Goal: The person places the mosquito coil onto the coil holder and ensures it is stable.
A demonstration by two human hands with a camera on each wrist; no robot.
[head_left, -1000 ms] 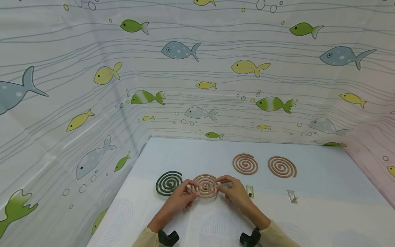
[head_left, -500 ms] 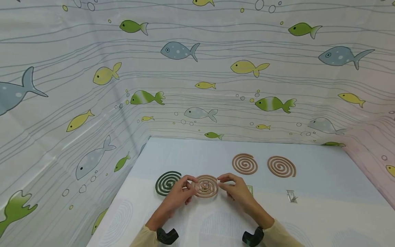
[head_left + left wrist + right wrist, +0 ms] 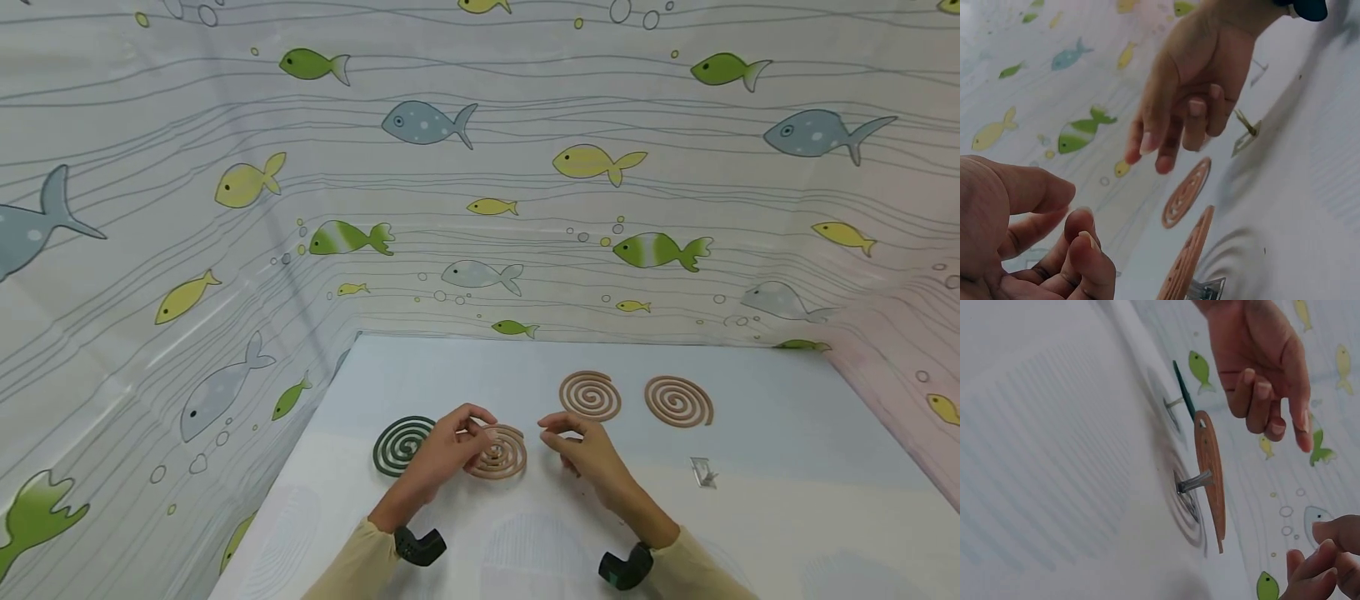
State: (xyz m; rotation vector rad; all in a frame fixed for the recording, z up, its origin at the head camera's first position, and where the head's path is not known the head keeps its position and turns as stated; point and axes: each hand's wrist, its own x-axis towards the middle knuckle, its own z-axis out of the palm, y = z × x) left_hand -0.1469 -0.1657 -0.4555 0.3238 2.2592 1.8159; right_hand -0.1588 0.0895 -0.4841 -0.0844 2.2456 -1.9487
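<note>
A brown mosquito coil [image 3: 498,452] sits raised above the table on a small metal stand [image 3: 1194,483]. My left hand [image 3: 447,452] is at its left edge; in the right wrist view it is apart from the coil and holds nothing, fingers loosely bent. My right hand [image 3: 592,458] hovers to the right of that coil with nothing in it. Left of the brown coil, a dark green mosquito coil [image 3: 1182,389] rests on its own stand [image 3: 1174,402], partly hidden by the left hand in the head view.
Two more brown mosquito coils, one nearer the middle [image 3: 590,396] and one farther right [image 3: 678,402], lie at the back of the white table [image 3: 787,417]. A metal stand [image 3: 703,472] lies at right; another stand [image 3: 1247,136] is behind my right hand. Fish-printed sheeting [image 3: 480,167] surrounds the table.
Both hands have come off the brown coil: the left rose slightly, the right drew away to the right. The coil stays in place on its stand.
</note>
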